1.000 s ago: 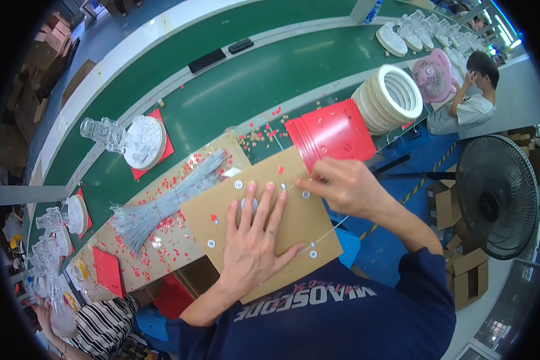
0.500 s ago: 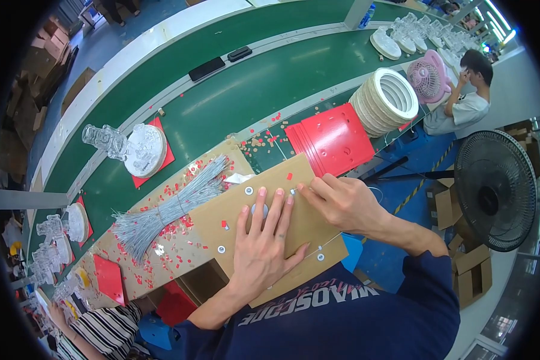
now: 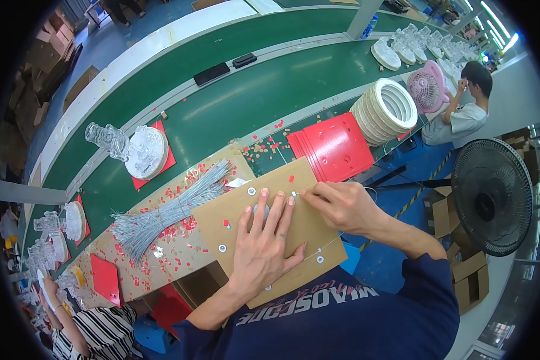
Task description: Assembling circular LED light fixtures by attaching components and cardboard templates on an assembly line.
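The left hand (image 3: 261, 249) lies flat, fingers spread and released, pressing down on a brown cardboard sheet (image 3: 309, 231) that rests on the tabletop (image 3: 162, 255) right in front of the person. The sheet carries several small white round washers (image 3: 251, 191) near its corners and edges. The right hand (image 3: 342, 207) is pinched closed at the sheet's far edge, its fingertips gripping a thin grey wire (image 3: 327, 243) that runs back across the cardboard toward the near right corner. Just left of the sheet lies a tied bundle of grey wires (image 3: 162, 213), on a surface littered with small red scraps (image 3: 168, 255). Beyond the sheet sits a stack of red square panels (image 3: 339, 147), with a stack of white rings (image 3: 387, 111) beside it. A green conveyor belt (image 3: 246, 105) runs behind.
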`<state>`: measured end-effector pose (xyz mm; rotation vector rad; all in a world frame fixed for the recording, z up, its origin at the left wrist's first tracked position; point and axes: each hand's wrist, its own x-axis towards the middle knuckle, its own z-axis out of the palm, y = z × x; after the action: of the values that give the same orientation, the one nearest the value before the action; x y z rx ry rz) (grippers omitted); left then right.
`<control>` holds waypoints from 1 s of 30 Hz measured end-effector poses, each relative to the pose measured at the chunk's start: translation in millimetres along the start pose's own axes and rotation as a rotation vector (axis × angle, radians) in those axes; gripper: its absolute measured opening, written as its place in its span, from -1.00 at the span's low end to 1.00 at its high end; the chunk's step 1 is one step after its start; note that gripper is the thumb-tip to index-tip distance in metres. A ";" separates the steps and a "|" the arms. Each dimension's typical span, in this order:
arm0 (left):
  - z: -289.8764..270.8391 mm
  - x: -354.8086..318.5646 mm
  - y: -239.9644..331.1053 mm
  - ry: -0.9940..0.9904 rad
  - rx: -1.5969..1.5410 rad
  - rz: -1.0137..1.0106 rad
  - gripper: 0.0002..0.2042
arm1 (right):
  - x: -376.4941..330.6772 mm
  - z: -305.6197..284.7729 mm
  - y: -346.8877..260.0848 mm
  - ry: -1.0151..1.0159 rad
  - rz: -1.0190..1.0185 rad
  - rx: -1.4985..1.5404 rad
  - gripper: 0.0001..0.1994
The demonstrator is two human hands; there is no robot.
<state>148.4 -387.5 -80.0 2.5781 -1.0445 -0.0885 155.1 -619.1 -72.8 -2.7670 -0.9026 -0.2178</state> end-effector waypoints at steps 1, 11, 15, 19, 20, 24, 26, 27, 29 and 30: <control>0.4 0.0 -0.4 0.003 -0.008 0.000 -0.16 | 2.8 -1.8 1.2 0.027 -0.029 0.007 -0.64; 2.5 1.7 -5.3 0.029 -0.171 -0.031 -0.07 | 12.0 -1.2 26.4 0.096 -0.123 0.163 -0.71; -2.0 11.4 -7.6 0.016 -0.259 0.005 -0.07 | 9.1 -4.5 32.7 0.091 -0.165 0.087 -0.77; -5.4 17.7 -11.0 0.062 -0.322 0.000 -0.13 | 12.5 6.9 23.8 0.143 -0.249 -0.009 -0.77; -7.0 20.3 -12.1 0.063 -0.289 0.011 -0.17 | 11.7 7.1 24.1 0.146 -0.253 -0.010 -0.77; -14.3 46.0 -17.8 0.094 -0.266 -0.014 -0.45 | 7.6 10.8 17.6 0.179 -0.218 0.008 -0.74; -12.4 60.7 -19.4 -0.014 0.059 0.090 -0.72 | 4.6 10.0 8.1 0.193 -0.220 0.005 -0.73; -10.2 66.0 -23.0 -0.014 0.064 0.093 -0.72 | 3.8 8.8 1.2 0.228 -0.122 -0.066 -0.71; -5.7 71.4 -29.8 0.050 0.162 0.298 -0.87 | -3.6 12.6 -12.9 0.265 -0.021 -0.133 -0.68; -5.5 73.1 -30.9 0.047 0.160 0.311 -0.87 | -10.5 18.7 -21.1 0.308 0.039 -0.080 -0.67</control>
<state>223.0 -415.4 -80.1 2.5042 -1.4725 0.1384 135.5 -603.6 -89.5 -2.7140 -0.7747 -0.6648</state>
